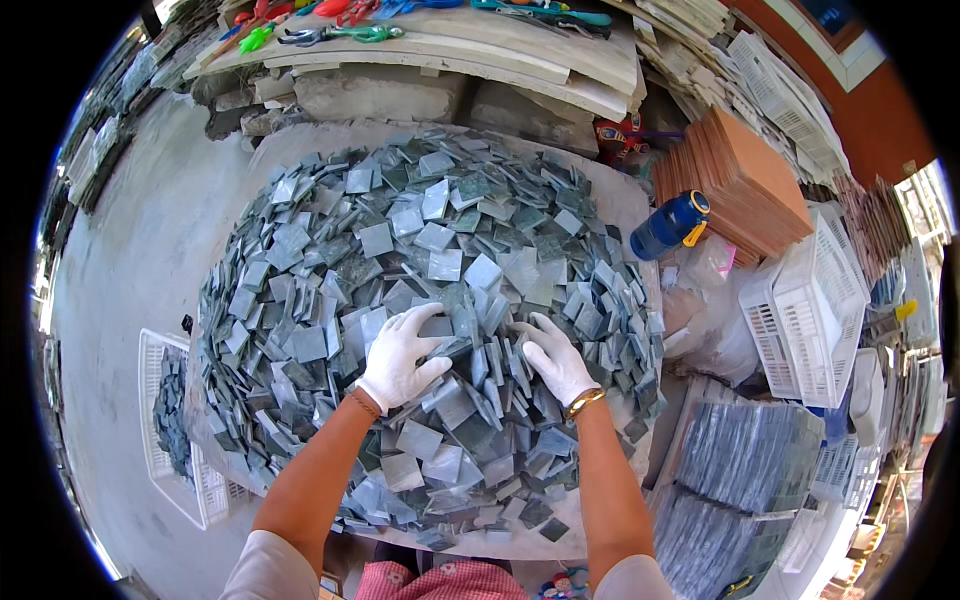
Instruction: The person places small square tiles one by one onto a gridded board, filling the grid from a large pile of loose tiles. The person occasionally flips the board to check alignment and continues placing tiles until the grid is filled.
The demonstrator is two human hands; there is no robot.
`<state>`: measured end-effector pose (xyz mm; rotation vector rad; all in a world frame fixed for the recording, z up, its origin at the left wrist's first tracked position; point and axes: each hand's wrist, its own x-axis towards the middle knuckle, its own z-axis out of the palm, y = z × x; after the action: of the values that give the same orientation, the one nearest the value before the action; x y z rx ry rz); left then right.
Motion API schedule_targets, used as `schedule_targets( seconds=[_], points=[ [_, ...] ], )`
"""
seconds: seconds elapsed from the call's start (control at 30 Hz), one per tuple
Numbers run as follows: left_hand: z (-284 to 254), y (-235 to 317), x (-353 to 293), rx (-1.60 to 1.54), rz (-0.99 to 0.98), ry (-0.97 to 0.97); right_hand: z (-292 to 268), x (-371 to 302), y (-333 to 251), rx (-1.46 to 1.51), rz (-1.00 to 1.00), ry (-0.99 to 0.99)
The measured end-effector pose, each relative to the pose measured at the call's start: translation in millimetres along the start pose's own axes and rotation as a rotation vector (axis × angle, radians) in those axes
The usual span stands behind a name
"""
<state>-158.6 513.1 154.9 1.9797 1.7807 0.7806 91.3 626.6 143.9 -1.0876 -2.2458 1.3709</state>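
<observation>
A broad heap of small square grey-green stone tiles (305, 343) covers the table in front of me. My left hand (400, 360), in a white glove, rests over the middle of the heap with its fingers apart and curved to the right. Facing it, my right hand (556, 362), also gloved, touches the heap with thumb and fingers spread. Between the two hands several tiles (492, 362) stand on edge, leaning against one another. Neither hand plainly grips a tile, though some fingertips are partly hidden among them.
At the left stands a white plastic basket (152, 440) with small tiles. Boards (560, 62) carrying pliers (340, 35) lie beyond the heap. To the right are a blue bottle (668, 226), stacked brown sheets (735, 180), white crates (800, 325) and rows of packed tiles (750, 450).
</observation>
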Motion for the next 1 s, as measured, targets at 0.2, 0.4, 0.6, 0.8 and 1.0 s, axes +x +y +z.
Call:
schedule_targets(
  seconds=[0.2,0.4,0.6,0.8,1.0],
  points=[
    [-1,20,-18,-0.069,0.09,-0.105,18,-48,6,-0.131,-0.149,0.085],
    [2,62,-27,0.022,0.213,-0.253,31,-117,27,-0.19,-0.139,0.091],
    [5,113,-47,0.432,0.11,-0.209,40,-194,-9,-0.589,0.022,0.272],
    [-43,108,-162,-0.081,0.087,0.083,156,-339,-45,-0.198,0.186,0.16],
    [21,95,-395,-0.393,-0.209,-0.35,327,-451,-3,-0.141,0.505,-0.454]
  ],
)
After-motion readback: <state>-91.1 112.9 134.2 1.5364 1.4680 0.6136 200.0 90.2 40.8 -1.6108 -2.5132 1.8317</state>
